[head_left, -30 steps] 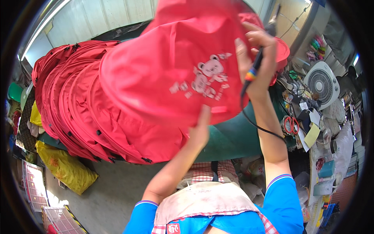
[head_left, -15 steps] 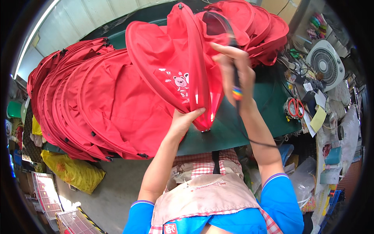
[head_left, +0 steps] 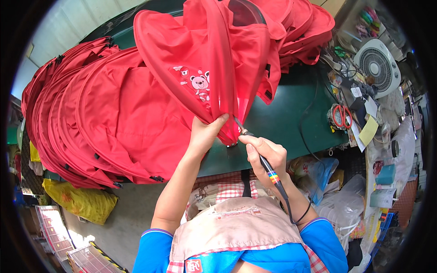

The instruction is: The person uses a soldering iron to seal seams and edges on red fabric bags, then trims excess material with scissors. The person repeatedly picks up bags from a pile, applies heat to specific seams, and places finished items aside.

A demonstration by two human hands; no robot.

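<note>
A red fabric canopy [head_left: 168, 50] with a printed pink bear stands folded in front of me, its ribs meeting in a point near the table's front edge. My left hand [head_left: 205, 135] pinches the canopy just above that lower point. In my right hand [head_left: 267, 157] is a corded soldering iron [head_left: 265, 164], black with rainbow stripes, held like a pen. Its metal tip is at the fabric near the canopy's lower point, close to my left thumb; whether it touches cannot be made out.
Several more red canopies [head_left: 109, 95] lie overlapped on the left of the dark green table [head_left: 291, 123], others [head_left: 305, 32] at the back right. Red-handled scissors [head_left: 341, 116], a white fan [head_left: 377, 66] and papers stand on the right. The iron's black cord [head_left: 302, 123] crosses the table.
My right hand has come down and toward me from beside the canopy's upper part, bringing the soldering iron's tip to the lower point. My left hand keeps its pinch on the canopy.
</note>
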